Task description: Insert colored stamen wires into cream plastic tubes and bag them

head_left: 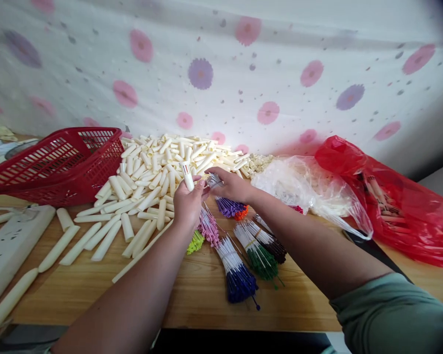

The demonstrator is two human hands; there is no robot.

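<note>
My left hand (187, 209) is closed around a white multicolour pen barrel (187, 176), held upright with small coloured marks near its top. Close beside it, my right hand (231, 186) has its fingers pinched at the thin white ends of pen refills (214, 180); how many it grips is hidden. Below the hands lie bundles of refills with coloured tips: purple (229, 207), orange (241, 213), pink (208, 227), yellow-green (195, 242), blue (239, 278), green (260, 255) and a dark bundle (273, 243).
A heap of cream pen barrels (151, 172) spreads behind my hands and leftward. A red basket (59, 162) and a power strip (15, 246) stand at left. On the right lie a clear plastic bag (299, 182) and a red bag (421, 216) of pen parts. A flowered sheet (221, 73) hangs behind.
</note>
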